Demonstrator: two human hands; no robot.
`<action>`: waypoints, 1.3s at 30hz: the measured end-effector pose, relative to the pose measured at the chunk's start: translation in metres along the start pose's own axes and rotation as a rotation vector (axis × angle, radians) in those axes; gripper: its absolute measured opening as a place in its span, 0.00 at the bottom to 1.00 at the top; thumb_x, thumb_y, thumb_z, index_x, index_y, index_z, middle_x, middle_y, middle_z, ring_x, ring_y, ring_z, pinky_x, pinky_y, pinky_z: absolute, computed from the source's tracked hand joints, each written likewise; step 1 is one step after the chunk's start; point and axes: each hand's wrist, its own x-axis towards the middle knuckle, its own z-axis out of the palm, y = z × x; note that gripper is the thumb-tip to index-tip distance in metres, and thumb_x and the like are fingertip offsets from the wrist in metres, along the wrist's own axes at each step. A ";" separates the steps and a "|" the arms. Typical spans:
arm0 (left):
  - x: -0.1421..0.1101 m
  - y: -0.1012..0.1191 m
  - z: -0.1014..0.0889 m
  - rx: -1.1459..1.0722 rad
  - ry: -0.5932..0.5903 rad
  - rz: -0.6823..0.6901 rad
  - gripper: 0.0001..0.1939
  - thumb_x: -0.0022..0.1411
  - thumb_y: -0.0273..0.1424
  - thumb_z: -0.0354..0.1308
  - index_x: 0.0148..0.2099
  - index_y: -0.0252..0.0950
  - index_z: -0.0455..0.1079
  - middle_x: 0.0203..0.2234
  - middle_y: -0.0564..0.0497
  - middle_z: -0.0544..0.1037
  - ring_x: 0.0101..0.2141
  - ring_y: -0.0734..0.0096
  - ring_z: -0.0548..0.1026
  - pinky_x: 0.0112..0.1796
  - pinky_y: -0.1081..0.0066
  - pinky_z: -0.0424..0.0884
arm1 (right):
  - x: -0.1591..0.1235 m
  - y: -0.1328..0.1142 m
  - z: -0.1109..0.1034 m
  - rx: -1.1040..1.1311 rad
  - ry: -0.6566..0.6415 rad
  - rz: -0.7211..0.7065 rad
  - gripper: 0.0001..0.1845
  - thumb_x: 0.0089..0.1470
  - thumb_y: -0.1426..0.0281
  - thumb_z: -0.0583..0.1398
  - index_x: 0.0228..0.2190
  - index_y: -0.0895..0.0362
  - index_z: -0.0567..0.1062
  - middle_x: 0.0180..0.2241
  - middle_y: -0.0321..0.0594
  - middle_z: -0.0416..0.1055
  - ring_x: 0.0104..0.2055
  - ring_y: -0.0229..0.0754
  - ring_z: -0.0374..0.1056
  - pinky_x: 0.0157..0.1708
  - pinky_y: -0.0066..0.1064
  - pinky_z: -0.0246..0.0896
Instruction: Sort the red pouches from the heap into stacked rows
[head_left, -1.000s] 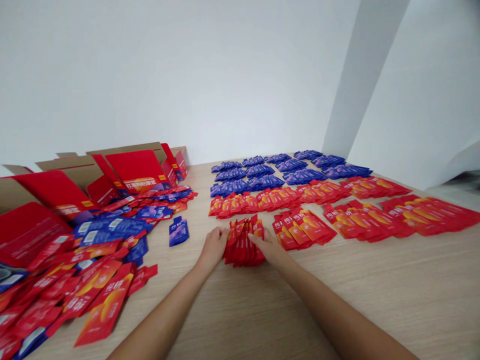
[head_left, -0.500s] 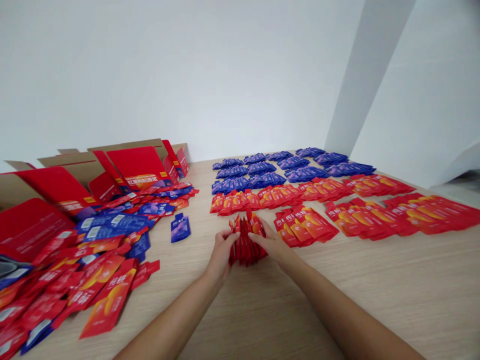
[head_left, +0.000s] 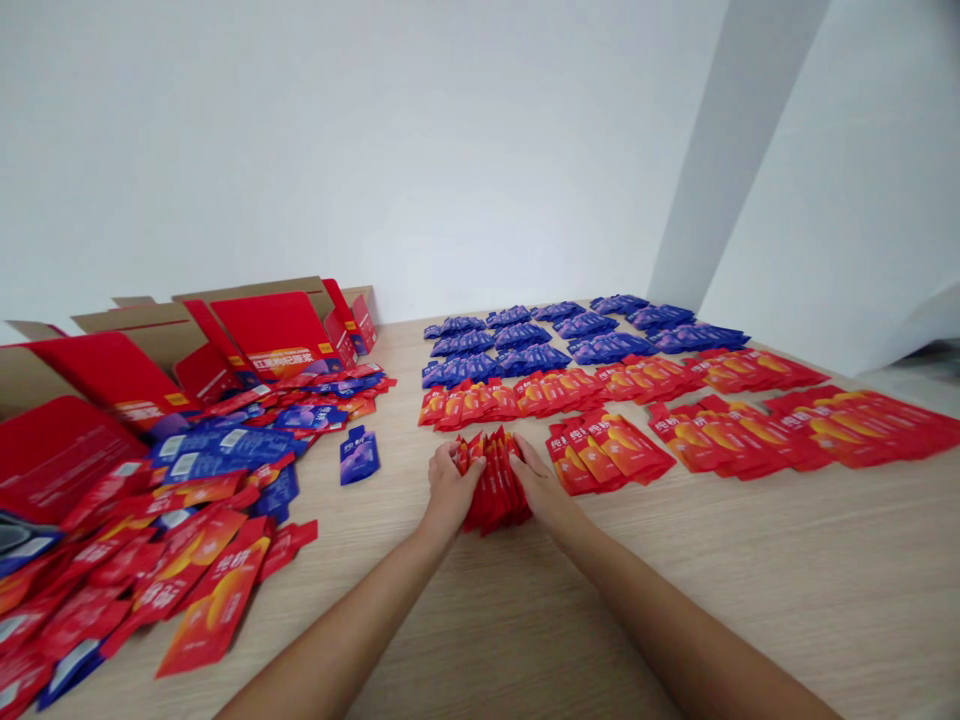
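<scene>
Both my left hand (head_left: 451,494) and right hand (head_left: 543,490), fingers (head_left: 444,458) grasping a bunch of red sachets (head_left: 496,497) between them; one blue sachet (head_left: 359,457) apart on the desk (head_left: 750,570)

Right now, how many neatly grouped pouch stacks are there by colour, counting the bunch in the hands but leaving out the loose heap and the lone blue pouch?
Blue stacks: 12
Red stacks on the table: 7
Held red bunch: 1
Total: 20
</scene>
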 end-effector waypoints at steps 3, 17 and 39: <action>-0.001 0.006 -0.003 0.116 -0.098 0.063 0.24 0.58 0.33 0.52 0.58 0.40 0.59 0.52 0.44 0.65 0.54 0.60 0.62 0.55 0.58 0.57 | 0.002 0.002 -0.001 -0.030 0.035 0.056 0.30 0.54 0.66 0.49 0.59 0.59 0.59 0.61 0.44 0.56 0.64 0.40 0.50 0.64 0.38 0.38; 0.001 0.009 -0.013 0.239 -0.119 -0.011 0.25 0.53 0.34 0.57 0.54 0.45 0.66 0.56 0.43 0.63 0.57 0.51 0.59 0.55 0.54 0.54 | 0.004 0.005 -0.008 -0.551 0.065 -0.067 0.29 0.55 0.66 0.50 0.58 0.62 0.61 0.58 0.53 0.60 0.61 0.50 0.53 0.60 0.46 0.45; 0.004 0.001 -0.024 -0.050 -0.124 0.071 0.17 0.52 0.28 0.56 0.46 0.38 0.73 0.48 0.45 0.71 0.54 0.61 0.63 0.57 0.63 0.54 | -0.038 -0.035 0.007 -1.020 -0.418 -0.532 0.25 0.61 0.60 0.48 0.58 0.53 0.62 0.61 0.43 0.58 0.65 0.54 0.43 0.61 0.58 0.28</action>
